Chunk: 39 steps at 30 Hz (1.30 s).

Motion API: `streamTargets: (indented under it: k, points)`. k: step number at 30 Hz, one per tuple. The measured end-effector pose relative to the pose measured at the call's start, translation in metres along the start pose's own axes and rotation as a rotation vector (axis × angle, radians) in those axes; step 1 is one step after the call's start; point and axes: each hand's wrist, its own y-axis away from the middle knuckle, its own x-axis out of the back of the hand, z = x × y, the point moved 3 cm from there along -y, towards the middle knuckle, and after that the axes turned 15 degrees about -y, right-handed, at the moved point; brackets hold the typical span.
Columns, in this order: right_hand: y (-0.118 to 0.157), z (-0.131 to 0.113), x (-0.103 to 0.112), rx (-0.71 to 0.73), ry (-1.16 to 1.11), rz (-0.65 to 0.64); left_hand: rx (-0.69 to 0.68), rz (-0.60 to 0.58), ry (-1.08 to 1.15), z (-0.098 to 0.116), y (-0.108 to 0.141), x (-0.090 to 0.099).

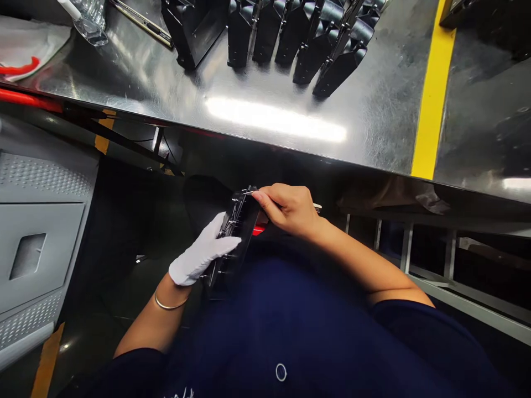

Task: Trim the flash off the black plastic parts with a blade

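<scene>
Gripping 1 black part [234, 232] — left hand [199, 255], right hand [288, 209] — 7 more on table [373, 121].

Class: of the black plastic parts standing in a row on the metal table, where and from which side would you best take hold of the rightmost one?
Probably by the upper end of the rightmost black part, from its open right side: parts crowd its left.

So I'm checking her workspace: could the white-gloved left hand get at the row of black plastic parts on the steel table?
Probably not at once: the left hand grips a black part below the table edge; the row stands far back.
</scene>
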Motion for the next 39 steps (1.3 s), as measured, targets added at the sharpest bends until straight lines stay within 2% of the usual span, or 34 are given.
streamTargets:
  k: [2, 4, 8, 9, 11, 15, 17, 19, 23, 26, 28, 30, 32, 36, 39]
  points:
    - [-0.001, 0.0, 0.003, 0.017, -0.037, -0.027, -0.027, 0.004, -0.004, -0.002, -0.003, -0.001]
    - [-0.004, 0.0, 0.009, 0.032, -0.089, -0.009, -0.06, 0.099, -0.031, -0.005, -0.008, 0.001]
    - [-0.004, -0.003, 0.021, 0.132, -0.016, 0.075, -0.073, 0.591, -0.361, -0.012, -0.01, 0.014]
    - [-0.003, -0.005, 0.022, 0.184, 0.039, 0.055, -0.09, 0.677, -0.458, -0.013, -0.009, 0.015]
    - [0.0, -0.008, 0.023, 0.274, 0.153, -0.011, -0.153, 0.747, -0.59, -0.016, -0.004, 0.016]
    - [0.005, -0.01, 0.024, 0.267, 0.286, -0.162, -0.262, 0.747, -0.727, -0.022, 0.005, 0.013]
    - [0.008, -0.01, 0.024, 0.259, 0.299, -0.247, -0.268, 0.73, -0.747, -0.025, 0.007, 0.013]
    - [0.01, -0.01, 0.024, 0.301, 0.303, -0.28, -0.242, 0.721, -0.734, -0.028, 0.008, 0.013]
    - [0.011, -0.009, 0.025, 0.36, 0.314, -0.245, -0.218, 0.683, -0.682, -0.031, 0.006, 0.012]
    - [0.011, -0.009, 0.024, 0.375, 0.342, -0.284, -0.259, 0.59, -0.642, -0.032, 0.004, 0.011]
    - [0.011, -0.012, 0.025, 0.456, 0.35, -0.269, -0.273, 0.53, -0.614, -0.033, 0.003, 0.011]
    - [0.01, -0.017, 0.027, 0.548, 0.327, -0.194, -0.275, 0.493, -0.594, -0.032, 0.001, 0.012]
    - [0.009, -0.021, 0.029, 0.597, 0.288, -0.137, -0.27, 0.473, -0.577, -0.031, 0.001, 0.012]
    - [0.009, -0.024, 0.028, 0.609, 0.261, -0.148, -0.251, 0.447, -0.528, -0.024, 0.0, 0.009]
    - [0.011, -0.025, 0.027, 0.642, 0.265, -0.132, -0.205, 0.433, -0.411, -0.021, -0.001, 0.005]
